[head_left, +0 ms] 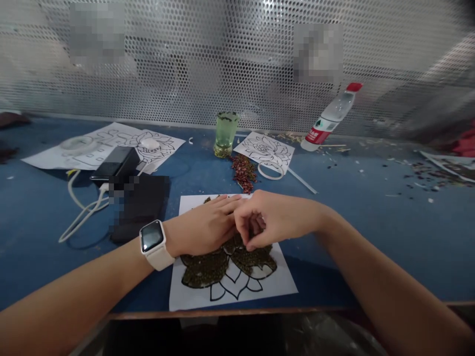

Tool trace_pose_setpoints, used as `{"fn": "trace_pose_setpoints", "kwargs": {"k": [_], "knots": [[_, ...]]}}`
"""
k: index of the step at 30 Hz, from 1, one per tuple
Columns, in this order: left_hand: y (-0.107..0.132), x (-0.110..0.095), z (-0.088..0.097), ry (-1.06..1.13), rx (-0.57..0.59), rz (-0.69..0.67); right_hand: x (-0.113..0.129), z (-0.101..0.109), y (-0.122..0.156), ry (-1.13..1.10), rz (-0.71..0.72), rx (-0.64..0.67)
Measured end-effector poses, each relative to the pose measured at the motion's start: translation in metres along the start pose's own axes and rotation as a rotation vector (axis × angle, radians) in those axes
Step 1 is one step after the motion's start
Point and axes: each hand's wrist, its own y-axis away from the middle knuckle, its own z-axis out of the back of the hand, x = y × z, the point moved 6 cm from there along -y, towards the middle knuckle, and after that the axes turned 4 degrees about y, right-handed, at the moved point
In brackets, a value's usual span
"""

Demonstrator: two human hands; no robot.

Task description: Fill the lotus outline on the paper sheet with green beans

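A white sheet with a printed lotus outline (234,284) lies at the table's near edge. Small dark greenish grains (206,269) cover many of its petals; the lower petals are bare paper. My left hand (208,225), with a white watch at the wrist, rests flat on the upper part of the sheet, fingers stretched out. Above the sheet's middle, my right hand (274,217) is curled with thumb and fingertips together, overlapping my left fingers. Whatever its fingertips may hold is too small to make out. Just beyond the sheet is a pile of reddish-brown seeds (244,173).
A green-tinted cup (225,129) and a leaning water bottle (330,121) stand near the perforated metal screen (208,64). Farther back lie more lotus drawings (265,147), a tape roll (270,169), a black power bank (117,163) with white cable, and a dark pouch (146,205). Scattered seeds (423,175) lie right.
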Motion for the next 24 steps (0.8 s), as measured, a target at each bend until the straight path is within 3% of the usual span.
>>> {"fn": "trace_pose_setpoints", "kwargs": {"k": [5, 8, 13, 17, 24], "knots": [[-0.003, 0.001, 0.002, 0.003, 0.038, 0.037, 0.005, 0.002, 0.013, 0.101, -0.051, -0.052], [-0.004, 0.004, -0.001, -0.026, 0.062, 0.093, 0.012, -0.010, 0.036, 0.252, -0.104, -0.266], [-0.004, 0.010, -0.006, -0.061, 0.083, 0.155, 0.021, -0.061, 0.079, 0.346, -0.055, -0.699], [-0.004, 0.010, -0.007, -0.058, 0.116, 0.190, 0.019, -0.091, 0.084, 0.388, -0.058, -0.773], [-0.003, 0.007, -0.003, -0.081, 0.114, 0.178, 0.020, -0.099, 0.080, 0.442, -0.023, -0.874]]}}
